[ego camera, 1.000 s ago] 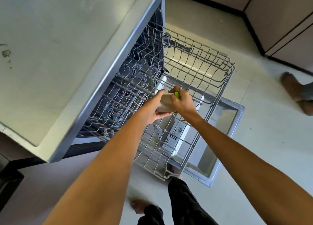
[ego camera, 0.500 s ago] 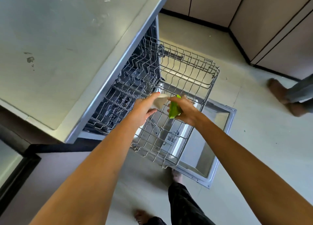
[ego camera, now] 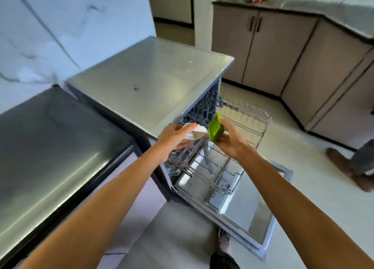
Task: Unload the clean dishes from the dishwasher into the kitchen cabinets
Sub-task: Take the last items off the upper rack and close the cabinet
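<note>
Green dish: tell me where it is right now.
In the head view the green dish is right of centre, held in the right hand above the pulled-out dishwasher rack, beside the white dish in the left hand.
</note>
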The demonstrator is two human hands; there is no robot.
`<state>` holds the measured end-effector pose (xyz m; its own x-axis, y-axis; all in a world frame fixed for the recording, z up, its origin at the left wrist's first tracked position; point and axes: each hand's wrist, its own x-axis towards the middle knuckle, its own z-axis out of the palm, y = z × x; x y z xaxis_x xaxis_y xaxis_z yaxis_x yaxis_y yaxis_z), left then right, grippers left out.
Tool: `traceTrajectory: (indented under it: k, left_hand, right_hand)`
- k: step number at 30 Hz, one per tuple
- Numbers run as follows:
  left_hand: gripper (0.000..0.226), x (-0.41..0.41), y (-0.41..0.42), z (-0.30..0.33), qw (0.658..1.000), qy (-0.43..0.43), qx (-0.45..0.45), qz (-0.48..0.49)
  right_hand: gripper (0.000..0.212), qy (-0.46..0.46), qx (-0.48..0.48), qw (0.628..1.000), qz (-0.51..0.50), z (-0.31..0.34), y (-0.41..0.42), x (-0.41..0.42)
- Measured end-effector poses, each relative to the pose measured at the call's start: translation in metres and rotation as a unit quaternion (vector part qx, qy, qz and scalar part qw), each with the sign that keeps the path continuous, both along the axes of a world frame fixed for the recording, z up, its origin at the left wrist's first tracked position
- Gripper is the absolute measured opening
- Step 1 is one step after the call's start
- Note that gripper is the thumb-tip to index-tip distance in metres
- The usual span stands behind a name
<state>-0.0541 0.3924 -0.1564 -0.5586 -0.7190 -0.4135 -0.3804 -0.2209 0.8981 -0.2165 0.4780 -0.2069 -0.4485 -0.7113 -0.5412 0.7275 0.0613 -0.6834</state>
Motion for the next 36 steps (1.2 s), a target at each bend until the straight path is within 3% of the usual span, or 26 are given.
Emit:
traceTrajectory:
  k: [4, 10, 12, 16, 19, 25, 28, 32, 36]
  left_hand:
    - [0.038, 0.064, -0.009, 0.060, 0.992, 0.048, -0.079, 0.083]
    - [0.030, 0.171, -0.032, 0.146, 0.950, 0.116, -0.186, 0.223]
    - [0.033, 0.201, -0.037, 0.164, 0.935, 0.119, -0.215, 0.255]
    - [0.074, 0.270, -0.050, 0.201, 0.889, 0.097, -0.292, 0.339]
    - [0.075, 0.314, -0.062, 0.231, 0.853, 0.088, -0.346, 0.381]
    - [0.057, 0.375, -0.060, 0.306, 0.766, 0.079, -0.461, 0.440]
    - [0.048, 0.398, -0.062, 0.335, 0.714, 0.047, -0.527, 0.458]
    - [0.055, 0.419, -0.067, 0.370, 0.673, 0.039, -0.577, 0.461]
    - [0.061, 0.432, -0.087, 0.405, 0.650, 0.060, -0.597, 0.467]
  right_hand:
    - [0.046, -0.012, -0.061, 0.998, -0.019, 0.062, -0.026, 0.045]
    - [0.031, 0.036, -0.133, 0.983, 0.121, 0.158, -0.085, 0.141]
    - [0.036, 0.049, -0.161, 0.973, 0.155, 0.179, -0.105, 0.173]
    - [0.036, 0.085, -0.225, 0.944, 0.225, 0.231, -0.137, 0.243]
    - [0.023, 0.136, -0.253, 0.924, 0.252, 0.269, -0.149, 0.283]
    - [0.021, 0.204, -0.302, 0.884, 0.293, 0.339, -0.166, 0.333]
    - [0.022, 0.246, -0.312, 0.870, 0.294, 0.368, -0.181, 0.345]
    - [0.051, 0.341, -0.344, 0.839, 0.248, 0.402, -0.205, 0.357]
    - [0.050, 0.476, -0.413, 0.756, 0.175, 0.436, -0.225, 0.363]
